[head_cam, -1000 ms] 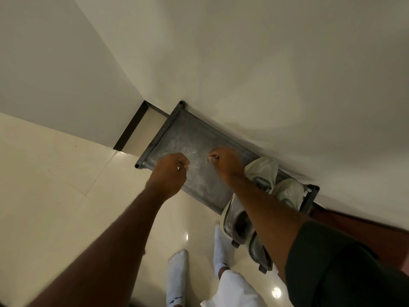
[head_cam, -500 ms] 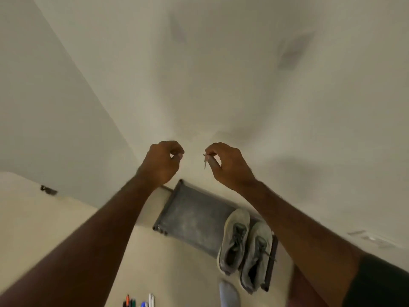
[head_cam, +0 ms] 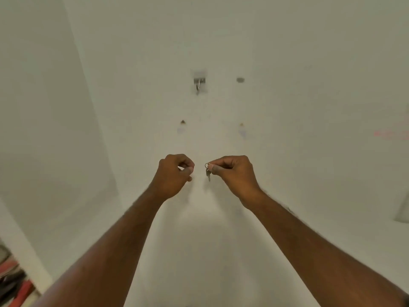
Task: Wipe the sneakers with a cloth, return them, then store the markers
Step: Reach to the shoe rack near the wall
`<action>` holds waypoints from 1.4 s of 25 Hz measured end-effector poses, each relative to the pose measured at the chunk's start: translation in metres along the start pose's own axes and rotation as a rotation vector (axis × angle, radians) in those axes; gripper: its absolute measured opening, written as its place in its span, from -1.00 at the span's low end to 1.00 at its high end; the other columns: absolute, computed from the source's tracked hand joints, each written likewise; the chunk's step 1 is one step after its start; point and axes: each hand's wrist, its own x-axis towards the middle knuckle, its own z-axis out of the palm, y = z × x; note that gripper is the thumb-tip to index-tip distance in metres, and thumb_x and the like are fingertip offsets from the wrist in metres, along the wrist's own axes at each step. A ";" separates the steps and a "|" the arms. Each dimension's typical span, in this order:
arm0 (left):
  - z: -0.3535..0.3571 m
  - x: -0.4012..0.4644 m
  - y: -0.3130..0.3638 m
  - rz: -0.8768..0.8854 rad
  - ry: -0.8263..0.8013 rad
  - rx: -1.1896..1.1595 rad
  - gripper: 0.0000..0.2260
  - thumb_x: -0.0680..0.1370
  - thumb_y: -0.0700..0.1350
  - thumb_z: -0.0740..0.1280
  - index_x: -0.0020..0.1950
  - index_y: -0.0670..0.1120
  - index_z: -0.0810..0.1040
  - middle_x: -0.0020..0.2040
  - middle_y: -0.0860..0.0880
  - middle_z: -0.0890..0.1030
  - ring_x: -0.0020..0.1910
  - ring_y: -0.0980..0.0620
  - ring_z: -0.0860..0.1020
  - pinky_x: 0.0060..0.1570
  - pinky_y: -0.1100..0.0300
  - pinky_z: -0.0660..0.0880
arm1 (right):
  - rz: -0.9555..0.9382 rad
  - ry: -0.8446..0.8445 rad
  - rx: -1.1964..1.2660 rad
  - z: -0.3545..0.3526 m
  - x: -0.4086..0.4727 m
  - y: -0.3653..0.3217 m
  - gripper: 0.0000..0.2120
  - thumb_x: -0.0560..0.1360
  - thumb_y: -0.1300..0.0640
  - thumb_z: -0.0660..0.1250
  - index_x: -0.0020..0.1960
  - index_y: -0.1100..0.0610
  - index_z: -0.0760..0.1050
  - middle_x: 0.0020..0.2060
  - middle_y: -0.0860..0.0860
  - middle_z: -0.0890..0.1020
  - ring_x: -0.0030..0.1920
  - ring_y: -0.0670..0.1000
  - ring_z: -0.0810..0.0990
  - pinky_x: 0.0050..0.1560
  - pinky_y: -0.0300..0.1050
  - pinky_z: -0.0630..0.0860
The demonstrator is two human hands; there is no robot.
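Quick count from where I'm standing: two hands, left (head_cam: 174,173) and right (head_cam: 232,173), one key ring (head_cam: 207,166) with what looks like two small keys (head_cam: 208,173), and one metal hook (head_cam: 198,84) on the wall.

Two bare forearms (head_cam: 309,240); no sleeves visible.

The wall (head_cam: 287,52) is plain white, with a few small brown and grey spots near its middle and a faint pink smudge at its right edge. The hook (head_cam: 198,84) on it is shiny silver. The small key (head_cam: 208,173) and its ring are silver-grey. At the bottom left corner lie blurry red, black and grey things (head_cam: 13,282).
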 end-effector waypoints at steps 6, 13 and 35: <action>-0.037 0.033 0.065 0.070 0.136 -0.005 -0.92 0.55 -0.26 0.37 -0.11 -0.22 0.63 -0.12 -0.08 0.67 -0.24 -0.03 0.69 -0.46 0.42 0.43 | -0.067 0.098 0.043 -0.019 0.045 -0.092 -0.95 0.45 0.07 0.54 -0.15 0.03 0.74 -0.24 -0.09 0.74 -0.15 -0.09 0.72 -0.17 -0.24 0.51; -0.064 0.066 0.084 0.100 0.185 0.110 -0.91 0.54 -0.24 0.38 -0.15 -0.18 0.64 -0.14 -0.09 0.68 -0.36 0.01 0.68 -0.29 0.30 0.59 | -0.075 0.171 -0.003 -0.005 0.104 -0.139 -0.97 0.43 0.23 0.53 -0.12 0.16 0.73 -0.25 0.03 0.74 -0.31 -0.07 0.71 -0.28 -0.22 0.59; -0.081 0.086 0.079 0.141 0.152 0.145 -0.93 0.53 -0.26 0.39 -0.15 -0.17 0.63 -0.14 -0.06 0.68 -0.39 0.02 0.67 -0.27 0.28 0.55 | -0.048 0.276 -0.124 0.010 0.152 -0.118 -0.88 0.40 0.30 0.54 -0.28 0.18 0.66 -0.39 0.08 0.70 -0.38 0.06 0.71 -0.21 0.07 0.71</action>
